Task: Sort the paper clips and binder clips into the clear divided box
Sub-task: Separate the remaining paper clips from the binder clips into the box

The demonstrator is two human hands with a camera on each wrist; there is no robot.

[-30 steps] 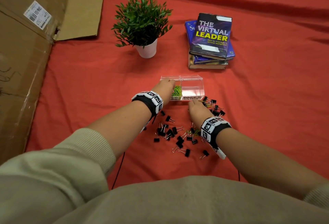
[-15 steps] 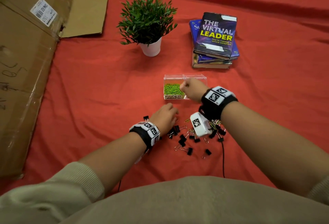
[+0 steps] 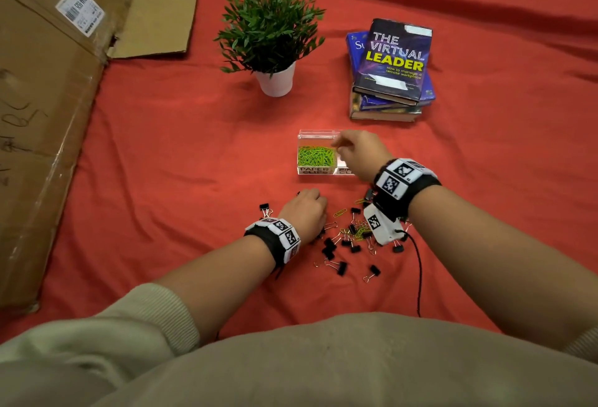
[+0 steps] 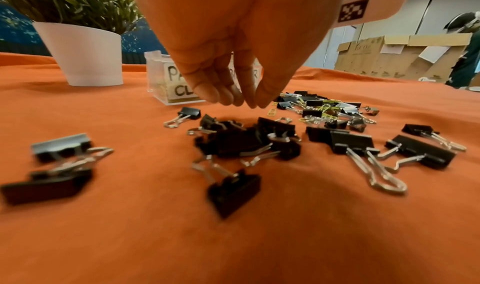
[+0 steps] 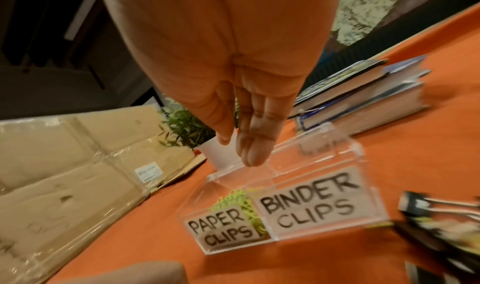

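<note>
The clear divided box [image 3: 314,169] stands mid-cloth with its lid open. Green paper clips [image 3: 315,156] fill its left compartment, labelled PAPER CLIPS [image 5: 223,229]. The BINDER CLIPS compartment [image 5: 309,206] looks empty. My right hand [image 3: 339,147] hovers over the box, fingers straight and pointing down [image 5: 246,153], nothing visible in them. My left hand [image 3: 305,209] hangs over the pile of black binder clips [image 3: 336,245]. Its fingertips [image 4: 221,98] are bunched just above the cloth, next to a yellow paper clip [image 4: 271,112], and hold nothing. More green paper clips [image 4: 324,108] are mixed into the pile.
A potted plant [image 3: 275,79] stands behind the box, and a stack of books [image 3: 391,76] lies at the back right. A large cardboard box [image 3: 48,115] runs along the left side. A black cable [image 3: 419,270] trails from my right wrist across the red cloth.
The hands swapped places: the left went from the box down to the clip pile, and the right rose from the pile to the box. The right fingers have since straightened over the paper-clip compartment.
</note>
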